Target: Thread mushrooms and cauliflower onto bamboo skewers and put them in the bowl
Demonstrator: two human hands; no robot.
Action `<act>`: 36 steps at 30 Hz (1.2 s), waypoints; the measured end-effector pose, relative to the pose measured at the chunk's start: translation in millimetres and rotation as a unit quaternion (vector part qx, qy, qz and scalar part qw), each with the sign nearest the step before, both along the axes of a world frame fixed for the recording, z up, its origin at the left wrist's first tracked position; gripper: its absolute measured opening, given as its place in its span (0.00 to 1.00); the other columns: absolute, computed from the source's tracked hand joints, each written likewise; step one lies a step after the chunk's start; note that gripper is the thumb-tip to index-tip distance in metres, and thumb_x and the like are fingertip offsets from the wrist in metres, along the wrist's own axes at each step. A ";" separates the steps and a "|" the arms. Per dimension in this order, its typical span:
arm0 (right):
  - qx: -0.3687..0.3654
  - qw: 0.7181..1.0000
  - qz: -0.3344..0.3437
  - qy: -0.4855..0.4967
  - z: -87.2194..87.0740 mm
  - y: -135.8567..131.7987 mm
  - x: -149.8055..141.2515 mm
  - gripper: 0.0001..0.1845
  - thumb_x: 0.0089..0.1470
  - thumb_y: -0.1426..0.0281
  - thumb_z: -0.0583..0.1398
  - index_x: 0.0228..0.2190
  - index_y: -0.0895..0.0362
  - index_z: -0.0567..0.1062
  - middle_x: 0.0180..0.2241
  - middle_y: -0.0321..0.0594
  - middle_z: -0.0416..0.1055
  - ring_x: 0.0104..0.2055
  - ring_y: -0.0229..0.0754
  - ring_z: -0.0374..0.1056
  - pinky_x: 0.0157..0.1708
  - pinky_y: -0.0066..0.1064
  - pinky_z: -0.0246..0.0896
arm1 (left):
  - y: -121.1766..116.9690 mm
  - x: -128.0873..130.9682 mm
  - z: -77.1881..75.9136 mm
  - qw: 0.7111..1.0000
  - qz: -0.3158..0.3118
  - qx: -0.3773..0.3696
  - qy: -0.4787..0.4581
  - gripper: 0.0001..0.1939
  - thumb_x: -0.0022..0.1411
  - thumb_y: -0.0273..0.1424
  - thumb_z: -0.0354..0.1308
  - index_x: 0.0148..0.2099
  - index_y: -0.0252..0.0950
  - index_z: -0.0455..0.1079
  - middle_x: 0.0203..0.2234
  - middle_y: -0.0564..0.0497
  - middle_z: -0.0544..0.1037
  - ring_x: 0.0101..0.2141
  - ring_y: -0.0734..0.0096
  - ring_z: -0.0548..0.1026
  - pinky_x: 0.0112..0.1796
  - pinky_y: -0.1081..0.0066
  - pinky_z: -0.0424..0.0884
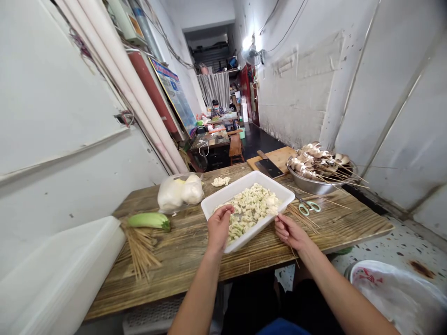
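A white plastic tray point(206, 203) of cauliflower florets point(256, 197) stands on the wooden table. Over its left part is my left hand point(220, 224), fingers curled and the thumb close to the forefinger; anything between them is too small to make out. My right hand point(289, 231), at the tray's near right edge, is closed around a thin bamboo skewer point(295, 257), whose lower end sticks out below the palm. Pale florets lie near its upper end; whether one is threaded on it I cannot tell. More bare skewers point(302, 217) lie right of the tray.
Green-handled scissors point(309, 207), a cleaver point(268, 166) on a cutting board point(284, 156) and a metal bowl point(316, 186) of skewered mushrooms are at right. Leftward are bagged cauliflower point(179, 191), a green vegetable point(148, 220), a skewer bundle point(139, 253) and white stacked containers point(75, 274).
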State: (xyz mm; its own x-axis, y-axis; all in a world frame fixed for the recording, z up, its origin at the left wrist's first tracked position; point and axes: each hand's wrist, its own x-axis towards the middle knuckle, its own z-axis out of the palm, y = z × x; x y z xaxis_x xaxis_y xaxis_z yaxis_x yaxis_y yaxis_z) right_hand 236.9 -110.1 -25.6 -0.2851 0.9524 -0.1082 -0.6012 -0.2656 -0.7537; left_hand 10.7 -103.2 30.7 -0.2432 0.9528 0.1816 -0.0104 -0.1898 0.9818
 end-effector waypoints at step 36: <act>-0.009 0.995 0.029 0.090 -10.2 4.0 0.3 0.13 0.48 0.63 0.64 0.25 0.61 0.72 0.13 0.26 0.57 0.11 0.24 0.43 0.10 0.19 0.36 | -4.7 -0.8 1.2 0.995 -0.059 -0.007 0.074 0.13 0.52 0.36 0.57 0.37 0.34 0.74 0.33 0.47 0.77 0.37 0.67 0.72 0.44 0.66 0.65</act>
State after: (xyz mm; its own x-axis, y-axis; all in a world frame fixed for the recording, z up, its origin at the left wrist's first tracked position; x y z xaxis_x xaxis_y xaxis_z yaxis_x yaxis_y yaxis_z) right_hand 237.2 -106.1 -35.9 -0.3553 0.9323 -0.0680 -0.7094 -0.3163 -0.6298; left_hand 9.9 -107.9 32.0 -0.1010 0.9759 0.1932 0.1140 -0.1816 0.9767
